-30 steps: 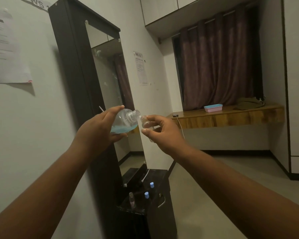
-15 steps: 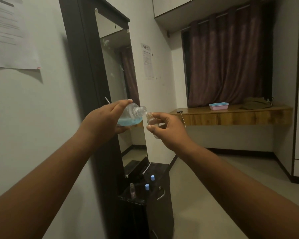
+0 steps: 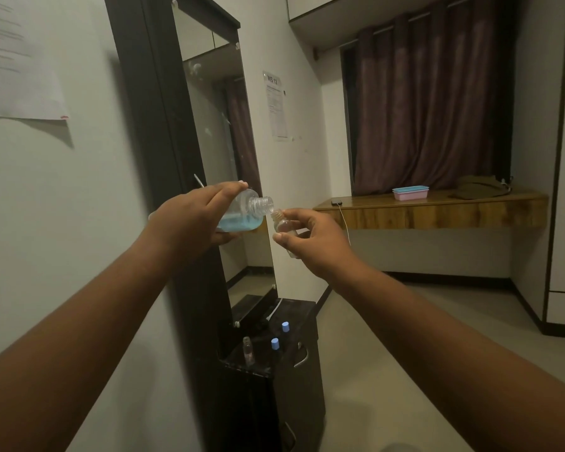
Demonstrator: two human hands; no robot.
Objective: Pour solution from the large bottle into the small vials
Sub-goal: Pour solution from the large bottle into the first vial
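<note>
Large bottle [image 3: 246, 212] and small vial [image 3: 282, 223]: clear, glossy plastic. Shelf [image 3: 437, 210]: grained wood, satin. Curtain [image 3: 431, 106]: matt cloth; cabinet [image 3: 294, 380] top glossy dark.

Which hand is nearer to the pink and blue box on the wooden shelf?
Right. The right hand, holding the small vial, is on the shelf's side of the room, left of the box. The left hand, gripping the large bottle, is farther left, by the mirror.

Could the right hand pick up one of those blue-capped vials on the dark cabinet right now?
Probably not: the right hand already holds a small vial at the large bottle, and the blue-capped vials stand far below.
</note>
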